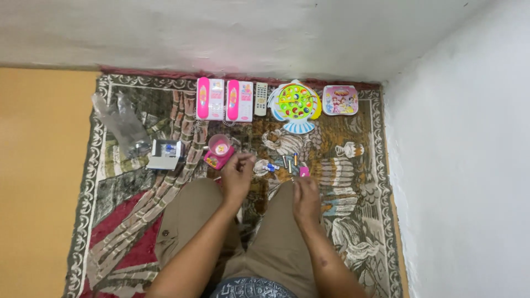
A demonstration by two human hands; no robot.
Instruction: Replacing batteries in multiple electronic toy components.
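The person's knees are framing the work as the right hand (305, 193) is pinching a small pink piece (304, 171) in its fingers beside loose batteries (288, 162) on the rug (118, 198), while the left hand (237, 175), fingers curled together, is hovering near the pink toy blender (219, 151), both kept within easy reach.

Soft, even indoor light, faint shadows, slightly blurred detail, wide-angle bending at edges.

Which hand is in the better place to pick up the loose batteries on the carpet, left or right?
Probably the right hand: it lies just below the batteries, although its fingers already pinch a small pink piece. The left hand is further away, beside the pink toy blender.
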